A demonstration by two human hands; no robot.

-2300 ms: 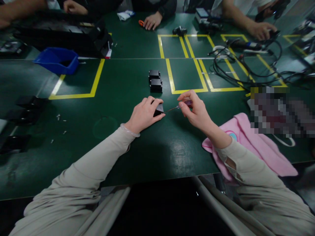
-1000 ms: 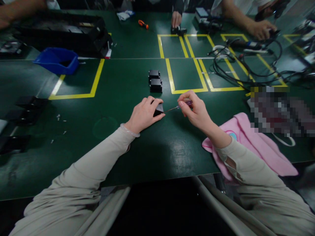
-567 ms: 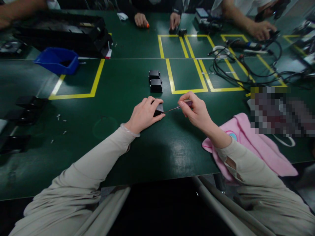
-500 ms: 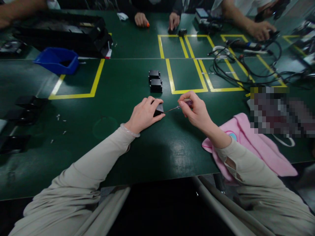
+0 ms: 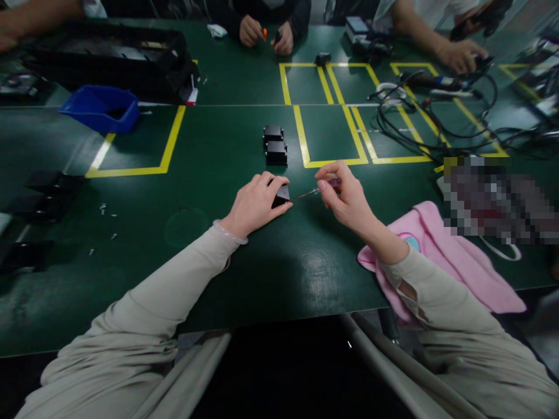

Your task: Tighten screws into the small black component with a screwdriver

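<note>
Reaches in beige sleeves (image 5: 179, 291) across a dark green table (image 5: 314, 282), with the right forearm over a pink cloth (image 5: 441, 250). Clasps a small black box (image 5: 282, 195) against the tabletop with the left hand (image 5: 257, 201) (with a pale bangle (image 5: 230, 234) at that wrist). Pinches a purple-handled screwdriver (image 5: 334, 183) between thumb and fingertips of the right hand (image 5: 345, 196), aiming the thin shaft at the box's right end; contact at the tip too small to tell. At left, loose silver screws (image 5: 103, 208) near dark blocks (image 5: 53, 182). Just beyond the hands, two black boxes (image 5: 276, 152), one behind the other. Farther, a blue bin (image 5: 105, 109) at left, yellow tape outlines (image 5: 336, 163) and tangled black cables (image 5: 419, 77) at right. At the far side, co-workers' hands (image 5: 250, 31).
</note>
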